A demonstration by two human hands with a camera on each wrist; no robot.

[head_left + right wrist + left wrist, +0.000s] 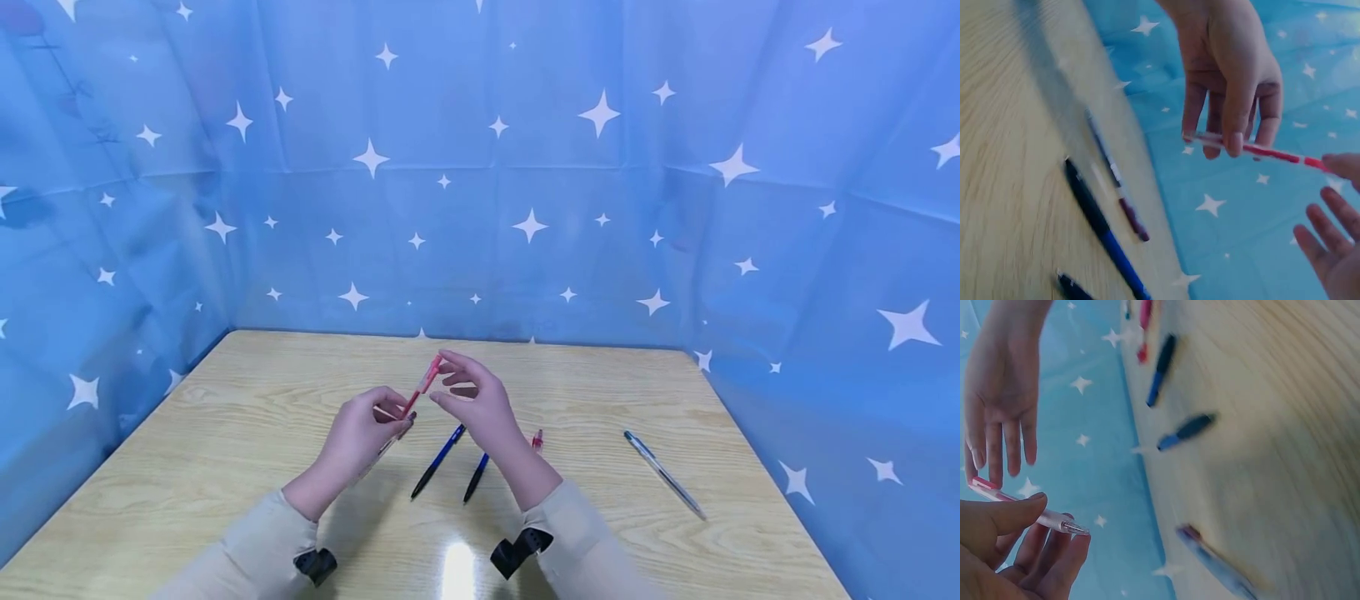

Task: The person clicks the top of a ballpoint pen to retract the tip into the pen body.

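In the head view my left hand [358,433] pinches a red pen [427,379] with a clear barrel near its tip end, above the table. The pen leans up to the right, its red push-button end high. My right hand [483,408] is raised beside that end, with the index fingertip right at it and the other fingers loosely extended. In the left wrist view, the pen's metal tip [1076,529] sticks out past my left thumb. In the right wrist view, the right thumb [1342,166] overlaps the pen's red end.
Two blue pens with black grips [437,464] [476,479] lie on the wooden table [247,400]. A clear pen with a dark red end [1132,219] lies beneath the left hand. Partly behind the right arm is a pink pen [537,440]; a teal-ended clear pen [663,475] lies farther right.
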